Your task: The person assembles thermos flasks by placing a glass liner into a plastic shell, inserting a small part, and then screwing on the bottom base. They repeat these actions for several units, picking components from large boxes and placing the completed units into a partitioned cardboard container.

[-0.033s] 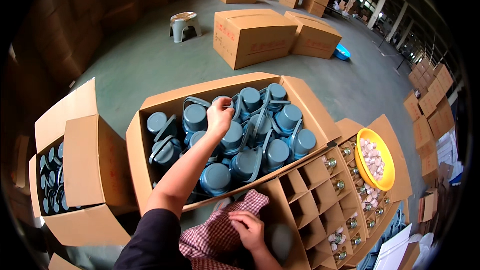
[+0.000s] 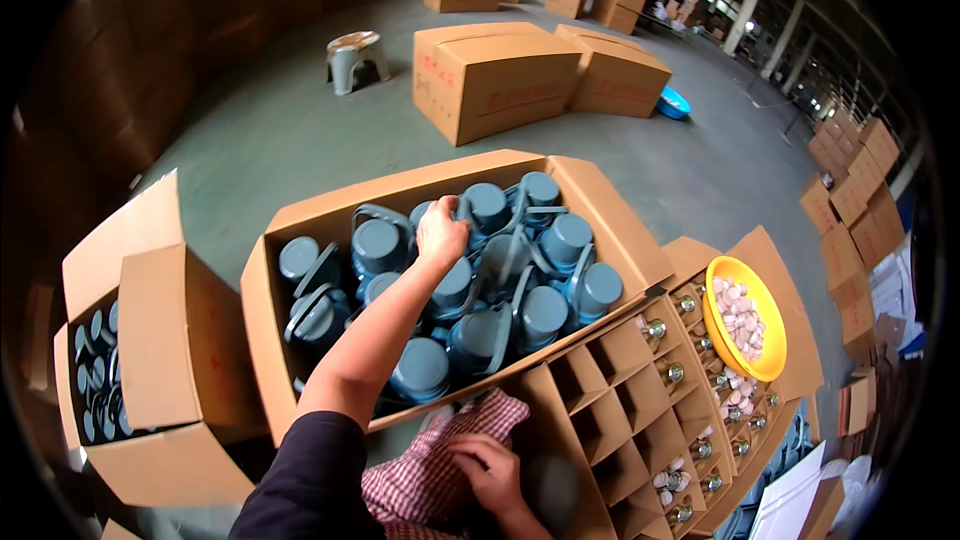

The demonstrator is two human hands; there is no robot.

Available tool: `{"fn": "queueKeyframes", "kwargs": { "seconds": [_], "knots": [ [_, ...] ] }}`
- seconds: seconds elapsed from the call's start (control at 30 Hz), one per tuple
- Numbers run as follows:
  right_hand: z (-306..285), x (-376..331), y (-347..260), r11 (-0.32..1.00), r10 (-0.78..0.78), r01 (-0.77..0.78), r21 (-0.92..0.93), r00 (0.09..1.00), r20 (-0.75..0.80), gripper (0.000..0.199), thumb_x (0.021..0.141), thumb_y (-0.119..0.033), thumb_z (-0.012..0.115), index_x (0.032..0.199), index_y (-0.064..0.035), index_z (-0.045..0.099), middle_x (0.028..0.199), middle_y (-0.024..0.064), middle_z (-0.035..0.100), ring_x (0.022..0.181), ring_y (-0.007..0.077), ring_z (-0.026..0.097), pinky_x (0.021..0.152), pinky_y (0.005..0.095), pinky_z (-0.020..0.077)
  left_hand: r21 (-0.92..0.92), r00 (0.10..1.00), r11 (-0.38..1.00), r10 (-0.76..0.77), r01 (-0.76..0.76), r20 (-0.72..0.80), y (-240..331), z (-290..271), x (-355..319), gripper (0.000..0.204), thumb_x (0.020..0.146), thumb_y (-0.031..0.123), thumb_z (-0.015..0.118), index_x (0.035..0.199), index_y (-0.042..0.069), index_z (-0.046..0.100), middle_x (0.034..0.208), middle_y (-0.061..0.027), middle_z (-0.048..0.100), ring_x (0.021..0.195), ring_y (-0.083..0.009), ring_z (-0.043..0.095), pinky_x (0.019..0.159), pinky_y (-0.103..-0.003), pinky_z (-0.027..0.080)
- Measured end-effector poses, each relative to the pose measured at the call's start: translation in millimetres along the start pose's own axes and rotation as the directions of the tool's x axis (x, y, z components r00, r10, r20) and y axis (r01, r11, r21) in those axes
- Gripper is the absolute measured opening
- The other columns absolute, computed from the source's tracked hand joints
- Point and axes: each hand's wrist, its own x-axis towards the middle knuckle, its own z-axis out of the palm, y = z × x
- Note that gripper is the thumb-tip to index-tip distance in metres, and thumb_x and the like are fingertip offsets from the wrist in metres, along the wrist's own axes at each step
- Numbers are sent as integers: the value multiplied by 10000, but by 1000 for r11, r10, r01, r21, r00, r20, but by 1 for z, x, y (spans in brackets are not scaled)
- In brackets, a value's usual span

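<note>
Left hand [image 2: 443,232] curled at blue jugs [image 2: 420,368], grip impossible to tell | right hand [image 2: 494,478] touched checked cloth [image 2: 430,475], hold unclear | likely risk: overlapping handles [image 2: 503,338] snagged neighbours on lifting

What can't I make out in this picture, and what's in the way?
All in the head view:
1. Left hand: what its fingertips grip, hidden by the hand itself.
2. Blue containers: their lower ends, hidden by their tops and the carton.
3. Right hand: whether it grips or merely touches the checked cloth; curled fingers hide this.
4. Right forearm: cut off by the lower edge.
</note>
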Motion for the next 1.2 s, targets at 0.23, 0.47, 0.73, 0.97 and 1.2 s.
{"fn": "queueKeyframes", "kwargs": {
  "seconds": [0.23, 0.47, 0.73, 0.97, 1.2],
  "knots": [
    [-14, -4, 26, 994, -28, 22, 107, 998, 54, 171, 849, -74, 641, 1006, -12, 668, 1078, 117, 653, 1019, 236, 624, 902, 319, 484, 713, 980, 700, -107, -45, 167, 9, 50, 17, 495, 734, 288, 736, 1146, 93, 545, 1169, -114, 560, 1146, -293, 512, 878, -447, 456],
    [-21, -1, 32, 955, 47, -77, 288, 993, 109, 152, 871, -63, 610, 1000, 5, 651, 1058, 114, 643, 995, 231, 619, 888, 312, 477, 542, 961, 824, 259, -165, -102, -107, 6, 74, 200, 739, 104, 652, 885, 10, 553, 987, -187, 551, 915, -412, 562, 758, -447, 478],
    [-21, 0, 42, 899, 56, -79, 431, 996, 65, 186, 916, -94, 579, 1064, -4, 646, 1081, 72, 659, 980, 165, 626, 888, 292, 483, 0, 813, 821, 566, -571, -136, 153, -140, -17, 326, 764, 26, 641, 1086, -17, 614, 969, -150, 632, 881, -247, 599, 803, -318, 465],
    [-96, 41, -16, 531, 400, 93, 842, 849, -345, 397, 961, -365, 509, 1215, -61, 515, 1185, 78, 611, 1001, 194, 630, 777, 296, 502, -421, 540, 505, 840, -753, 42, 203, -225, -205, 253, 736, 14, 571, 982, -35, 609, 1094, -143, 655, 884, -242, 655, 801, -323, 515],
    [-202, 24, -49, 717, 100, 380, 584, 774, -625, 754, 920, -655, 301, 1323, -40, 469, 1371, 143, 486, 1232, 277, 484, 1040, 413, 352, -723, -133, 417, 811, -551, 569, 133, -174, -283, 209, 719, 74, 664, 923, 37, 639, 978, -98, 688, 678, -248, 674, 612, -335, 562]
  ]
}}
